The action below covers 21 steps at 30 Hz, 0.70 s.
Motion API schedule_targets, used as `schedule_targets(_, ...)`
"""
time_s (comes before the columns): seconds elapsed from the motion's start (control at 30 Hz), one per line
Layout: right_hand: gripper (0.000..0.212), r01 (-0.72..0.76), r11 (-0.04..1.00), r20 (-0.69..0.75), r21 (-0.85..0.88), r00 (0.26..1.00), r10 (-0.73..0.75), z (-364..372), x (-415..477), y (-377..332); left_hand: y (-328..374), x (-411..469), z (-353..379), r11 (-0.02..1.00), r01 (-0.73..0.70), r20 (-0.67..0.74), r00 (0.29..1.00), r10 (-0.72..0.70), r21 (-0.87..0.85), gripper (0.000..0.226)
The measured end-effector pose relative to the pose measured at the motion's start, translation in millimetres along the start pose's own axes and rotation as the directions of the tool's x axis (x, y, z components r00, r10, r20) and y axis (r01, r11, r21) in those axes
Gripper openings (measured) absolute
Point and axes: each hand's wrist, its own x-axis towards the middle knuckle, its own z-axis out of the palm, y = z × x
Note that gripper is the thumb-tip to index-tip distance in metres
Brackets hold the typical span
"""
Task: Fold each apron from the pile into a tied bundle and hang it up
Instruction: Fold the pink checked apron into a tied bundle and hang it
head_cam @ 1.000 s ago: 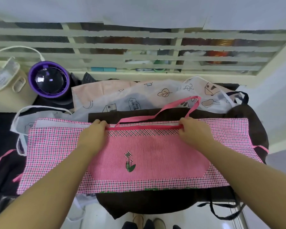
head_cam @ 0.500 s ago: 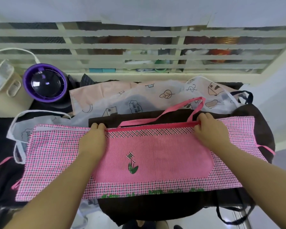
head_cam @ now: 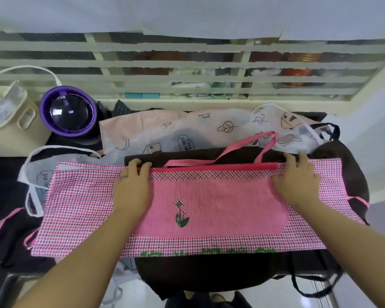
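Far left, cream tub w/ a purple-rimmed round appliance just right of it, both at the far side. Nearer, white printed fabric w/ white ties pokes out from under the left end of the pink checked apron, which lies flat on top of the pile, folded into a long strip running left to right. L hand sits palm-down on the strip approx a third of the way along. Its fingers curl over the far folded edge, tips tucked out of sight, gripping it. Btwn the hands: plain pink pocket panel w/ a small flower motif, facing up. Red trim runs along the far edge from hand to hand. Pink neck strap loops out beyond that edge onto the dark brown apron underneath. R hand lies palm-down near the pocket's right end, fingers fairly straight and reaching over the far edge, thumb spread left; it presses the cloth, no clutching. The strip carries on right past R hand, a pink tie trailing off its end. Far side: peach apron and another white printed one below a louvred window.
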Motion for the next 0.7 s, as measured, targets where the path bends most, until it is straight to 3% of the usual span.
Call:
schedule_targets(0.07,0.064,0.183,0.983,-0.063,-0.034,0.981,-0.185,2,-13,-13,13,-13,-2,0.995,-0.100,-0.010,0.995,0.099,-0.023,0.046)
schedule_targets(0.17,0.065,0.392,0.916,0.083,-0.088,0.919,-0.385,19,-29,-22,33,-37,5,0.972,-0.227,0.195,0.952,0.236,-0.066,0.060)
schedule_targets(0.2,0.066,0.373,0.923,0.150,-0.097,0.922,-0.357,26,-31,-16,34,-43,10,0.973,-0.221,0.273,0.934,0.229,-0.058,0.072)
schedule_targets(0.27,0.070,0.190,0.980,0.250,-0.068,0.954,-0.167,33,-31,11,29,-50,21,0.980,-0.195,0.361,0.911,0.198,-0.046,0.089)
schedule_targets(0.37,0.077,-0.021,0.998,0.345,-0.059,0.938,0.040,30,-30,48,26,-50,22,0.981,-0.196,0.396,0.900,0.183,-0.008,0.090)
schedule_targets(0.47,0.071,0.051,0.997,0.278,-0.052,0.960,-0.034,20,-41,48,31,-55,15,0.970,-0.242,0.354,0.908,0.223,0.009,0.090)
schedule_targets(0.53,0.068,0.276,0.960,0.201,-0.039,0.944,-0.263,13,-57,34,35,-67,10,0.944,-0.326,0.266,0.907,0.327,-0.048,0.087)
schedule_targets(0.57,0.068,0.426,0.904,0.191,-0.022,0.890,-0.415,11,-69,25,36,-75,8,0.921,-0.379,0.221,0.894,0.389,-0.085,0.083)
schedule_targets(0.63,0.071,0.671,0.739,0.220,0.052,0.715,-0.664,10,-94,9,33,-92,7,0.866,-0.495,0.180,0.848,0.499,-0.071,0.070)
schedule_targets(0.7,0.069,0.812,0.582,0.283,0.040,0.549,-0.786,20,-117,2,30,-110,9,0.817,-0.577,0.206,0.799,0.565,-0.002,0.064)
